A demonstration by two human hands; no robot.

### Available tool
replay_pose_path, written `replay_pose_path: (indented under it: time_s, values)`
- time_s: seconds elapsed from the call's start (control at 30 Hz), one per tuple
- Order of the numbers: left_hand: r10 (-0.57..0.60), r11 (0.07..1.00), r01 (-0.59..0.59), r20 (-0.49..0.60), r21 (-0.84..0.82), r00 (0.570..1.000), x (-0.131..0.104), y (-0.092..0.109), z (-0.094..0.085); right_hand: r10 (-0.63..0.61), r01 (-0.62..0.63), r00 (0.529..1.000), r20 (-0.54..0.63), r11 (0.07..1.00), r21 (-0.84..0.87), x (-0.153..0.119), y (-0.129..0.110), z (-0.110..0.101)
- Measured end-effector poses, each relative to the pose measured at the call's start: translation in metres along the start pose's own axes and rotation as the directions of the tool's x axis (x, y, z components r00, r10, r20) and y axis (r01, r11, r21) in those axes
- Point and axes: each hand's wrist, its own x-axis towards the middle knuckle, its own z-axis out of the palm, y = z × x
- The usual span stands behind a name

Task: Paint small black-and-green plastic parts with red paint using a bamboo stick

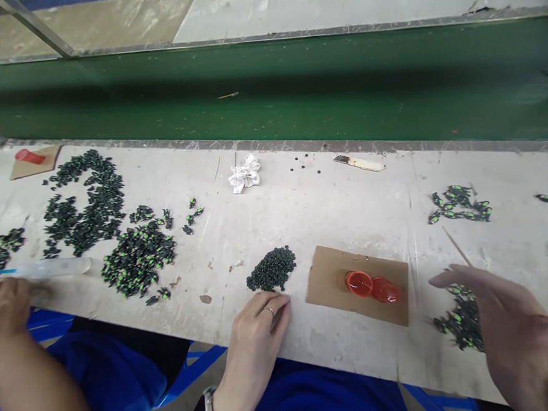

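My left hand (262, 325), with a ring on one finger, rests on the table with its fingertips pinched together. Whatever is between them is hidden or too small to make out. Just beyond it lies a heap of small black discs (273, 268). My right hand (511, 320), smeared by motion, is over the table at the right with a thin stick (456, 246) in its grip. Partly beneath it is a pile of small black-and-green pieces (465, 320). Between my hands, a cardboard piece (328, 277) bears a red cup (359, 283) of liquid beside a red lid (385, 290).
Another person's hand (4, 306) is at the left, near a translucent tube (57, 267). Black-and-green pieces (139, 259) and black pieces (98, 205) are heaped there. Farther back lie a crumpled white tissue (245, 174) and a knife-like tool (360, 163), before a green belt (267, 106).
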Motion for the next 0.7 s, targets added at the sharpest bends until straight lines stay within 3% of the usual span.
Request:
replay_pose_path:
  time_s: [0.07, 0.2, 0.4, 0.57, 0.7]
  values:
    - [0.024, 0.999, -0.025, 0.020, 0.045, 1.000, 0.001, 0.000, -0.002, 0.009, -0.010, 1.000, 0.006, 0.996, 0.083, 0.003, -0.005, -0.001]
    - [0.062, 0.986, -0.078, 0.106, 0.145, 0.992, 0.007, 0.003, -0.006, -0.032, 0.030, 0.985, 0.168, 0.999, 0.013, 0.007, -0.029, -0.004]
    - [0.123, 0.961, -0.182, 0.265, 0.209, 0.956, 0.017, 0.006, -0.013, -0.162, 0.162, 0.968, 0.191, 0.987, 0.016, 0.006, -0.041, 0.007]
    - [0.176, 0.980, -0.195, 0.297, 0.037, 0.939, 0.022, 0.016, -0.014, -0.260, 0.266, 0.941, 0.219, 0.964, 0.001, 0.003, -0.027, 0.029]
    - [0.227, 0.971, -0.198, 0.254, -0.137, 0.940, 0.022, 0.032, -0.005, -0.309, 0.324, 0.907, 0.285, 0.946, -0.003, 0.004, -0.021, 0.043]
